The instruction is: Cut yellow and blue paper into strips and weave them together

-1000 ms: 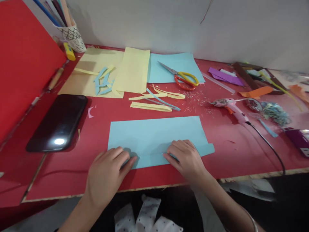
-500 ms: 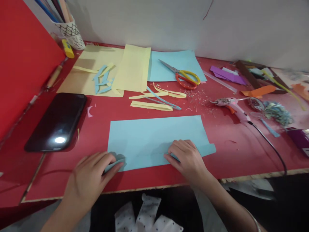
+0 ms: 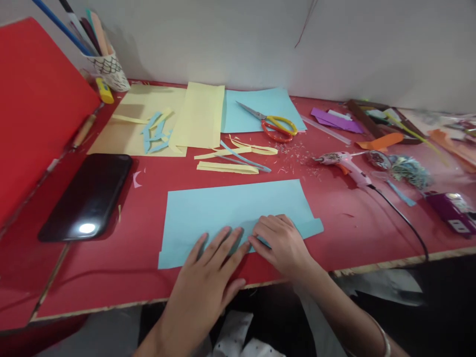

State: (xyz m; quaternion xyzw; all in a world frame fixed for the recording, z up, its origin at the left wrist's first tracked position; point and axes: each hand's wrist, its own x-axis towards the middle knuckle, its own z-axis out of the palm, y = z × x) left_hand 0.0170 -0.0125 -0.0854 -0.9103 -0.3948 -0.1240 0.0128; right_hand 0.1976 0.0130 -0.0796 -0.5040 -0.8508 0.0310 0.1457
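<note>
A sheet of light blue paper point(image 3: 223, 208) lies on the red tabletop, its near edge folded over in a narrow strip. My left hand point(image 3: 210, 265) rests flat on the near part of the sheet, fingers spread and pointing away from me. Just to its right, my right hand point(image 3: 280, 243) is closed at the folded edge, gripping the paper between thumb and curled fingers. The fold's right end point(image 3: 312, 228) sticks out past the sheet's side.
Scissors point(image 3: 267, 119) lie on blue paper behind, beside yellow sheets point(image 3: 201, 114). Paper strips point(image 3: 234, 161) sit nearer. On the right is a pink glue gun point(image 3: 345, 166) with a cable; a black phone point(image 3: 87, 198) lies left. A pen cup point(image 3: 111, 69) stands back left.
My left hand has let go of the paper's left corner and moved right, now flat on the sheet. My right hand still holds the fold. The view has shifted slightly.
</note>
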